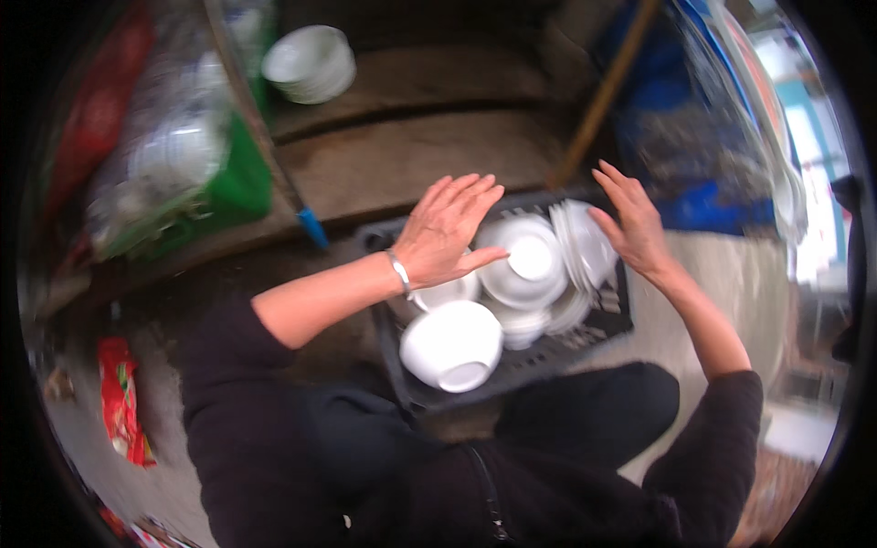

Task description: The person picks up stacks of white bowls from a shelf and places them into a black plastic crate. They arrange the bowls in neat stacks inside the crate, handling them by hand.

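Before me stands a black plastic crate (pixel 603 325) holding several white bowls. One white bowl (pixel 449 342) lies tipped on its side at the crate's near left, its foot towards me. Behind it, another white bowl (pixel 524 257) shows its round foot upward. A tilted stack of white bowls (pixel 582 246) leans at the right side. My left hand (pixel 445 229), with a silver bangle at the wrist, hovers over the crate's far left, fingers apart and holding nothing. My right hand (pixel 630 219) is spread beside the tilted stack; whether it touches the stack is unclear.
A stack of white bowls (pixel 312 65) sits on the wooden boards (pixel 418 147) at the back. To the left is a green crate (pixel 240 171) of wrapped dishes, with a blue-tipped pole (pixel 267 151) before it. A wooden pole (pixel 606 92) slants at the right. A red wrapper (pixel 123 401) lies on the floor.
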